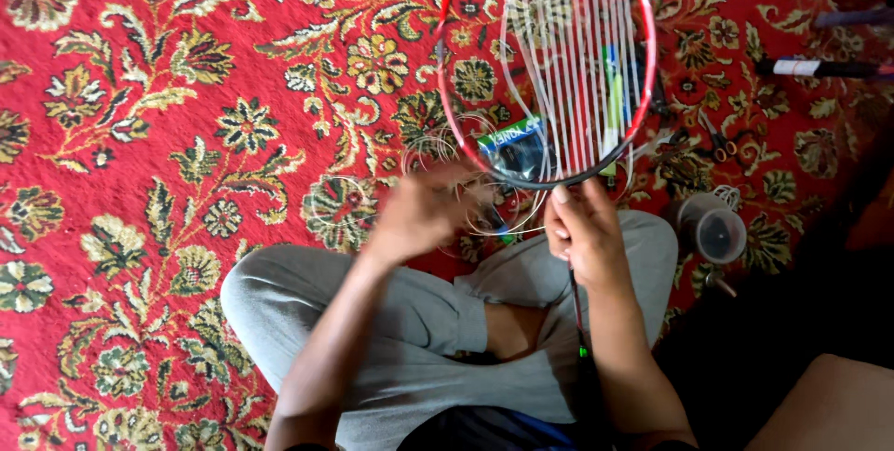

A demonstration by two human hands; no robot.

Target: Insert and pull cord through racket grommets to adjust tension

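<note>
While you sit cross-legged on the carpet [140, 134], your right hand [585, 237] is closed around the racket [549, 69] at the near end of its head, where the frame meets the shaft, with the thumb pressed up against the rim. That racket stands over your knees, its red and black frame reaching away from you toward the far edge of view, and its upright strings are in place while the cross strings cannot be made out. Your left hand [419, 214] sits just left of the frame's near end, blurred; its fingers look curled, but you cannot tell from this view whether they pinch anything. Loose string [447, 148] lies in pale coils on the carpet around and beyond that hand, some loops running under the racket's near rim. Seen through the strings, a packet [512, 144] with blue and green print lies on the carpet just beyond your hands. To the right of the racket, scissors [717, 144] rest on the carpet, and nearer to you, beside your right knee, stands a dark cup [712, 228]. Farther right, near the edge of view, a dark handle [819, 67] with a white band lies across the carpet, well apart from both hands.
</note>
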